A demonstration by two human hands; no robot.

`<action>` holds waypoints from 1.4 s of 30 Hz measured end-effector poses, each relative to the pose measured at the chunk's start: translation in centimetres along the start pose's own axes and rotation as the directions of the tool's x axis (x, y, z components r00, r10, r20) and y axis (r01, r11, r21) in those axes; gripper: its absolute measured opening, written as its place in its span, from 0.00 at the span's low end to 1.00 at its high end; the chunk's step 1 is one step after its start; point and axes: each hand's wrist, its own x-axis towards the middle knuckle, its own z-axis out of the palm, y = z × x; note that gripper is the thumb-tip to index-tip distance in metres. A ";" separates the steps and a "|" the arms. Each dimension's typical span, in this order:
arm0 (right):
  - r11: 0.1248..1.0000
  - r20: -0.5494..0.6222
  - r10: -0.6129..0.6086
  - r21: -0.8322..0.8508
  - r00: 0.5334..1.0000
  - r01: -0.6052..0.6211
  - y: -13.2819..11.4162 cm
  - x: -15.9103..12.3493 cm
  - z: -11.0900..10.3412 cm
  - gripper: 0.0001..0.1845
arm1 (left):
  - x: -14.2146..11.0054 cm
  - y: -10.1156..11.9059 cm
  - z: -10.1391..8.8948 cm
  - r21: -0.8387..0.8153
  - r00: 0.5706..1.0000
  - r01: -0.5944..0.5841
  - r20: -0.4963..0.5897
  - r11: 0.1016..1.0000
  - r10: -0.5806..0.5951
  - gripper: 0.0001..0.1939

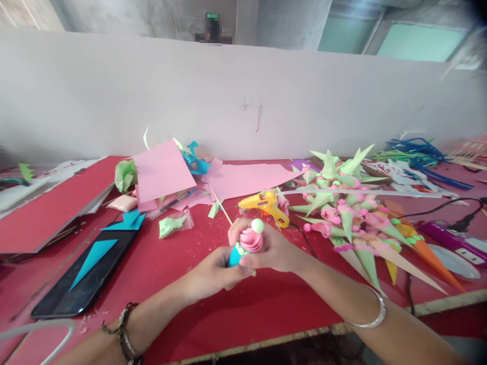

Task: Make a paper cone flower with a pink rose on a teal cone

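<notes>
Over the front of the red table, both hands are closed on a craft ice cream cone [251, 241]. It has a pink swirled top, a pale green ball, small pale green dots and a blue cone part. My left hand [218, 268] grips the blue part from below, and most of that part is hidden by fingers. Wrapped round the pink swirl from the far side is my right hand [276, 251], its thumb at the front. A thin stick [221, 205] reaches up from behind the right fingers; whether they hold it I cannot tell.
Behind the hands lies a yellow glue gun [266, 204]. Many finished-looking cones [350, 218] are heaped at right, near a purple power strip [456, 243]. At left are a black phone [99, 284] with blue paper on it, pink sheets [163, 170] and a small bag of green clay [173, 225].
</notes>
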 end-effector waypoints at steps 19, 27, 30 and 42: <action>1.000 -0.303 0.022 0.016 0.953 -0.018 1.0 0.6 0.2 0.13 | 0.4 -0.4 -0.5 -0.504 0.994 -0.059 -0.108 0.862 0.005 0.18; 0.893 -0.312 -0.175 -0.450 0.934 0.017 0.6 0.5 0.8 0.03 | 0.7 -0.5 -0.5 -0.523 0.961 -0.152 -0.276 0.839 0.002 0.18; 0.839 -0.343 -0.261 -0.543 0.902 0.036 0.5 0.4 0.9 0.03 | 0.7 -0.4 -0.4 -0.524 0.952 -0.170 -0.307 0.835 0.001 0.19; 0.776 -0.307 -0.326 -0.627 0.894 0.067 0.4 0.3 0.9 0.06 | 0.8 -0.5 -0.8 -0.510 0.944 -0.188 -0.330 0.839 0.011 0.18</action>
